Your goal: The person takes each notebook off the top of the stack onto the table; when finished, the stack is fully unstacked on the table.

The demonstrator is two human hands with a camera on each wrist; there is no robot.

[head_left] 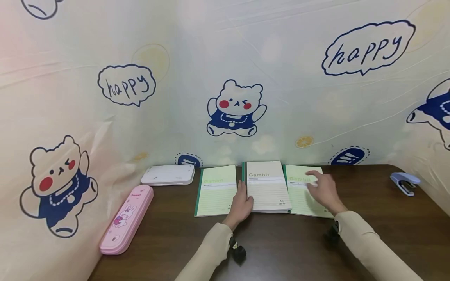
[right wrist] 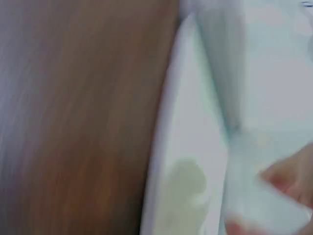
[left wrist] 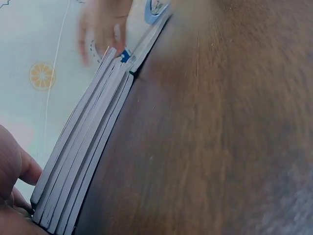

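A stack of several Gambit notebooks (head_left: 268,191) lies in the middle of the table, a grey-white cover on top and a green spine at its left. My left hand (head_left: 240,206) rests against the stack's left side, fingers extended along the spine; the left wrist view shows the layered notebook edges (left wrist: 80,147) beside that hand. To the left lies a light green notebook (head_left: 212,201). Another green notebook (head_left: 299,201) lies at the right, partly under the stack's edge. Above it my right hand (head_left: 325,191) hovers, fingers bent and spread, holding nothing; the right wrist view is blurred.
A pink pencil case (head_left: 126,220) stands along the table's left edge, with a white case (head_left: 168,175) behind it. A light blue stapler (head_left: 405,182) sits at the far right. A patterned curtain (head_left: 291,97) hangs behind the brown table (head_left: 281,246).
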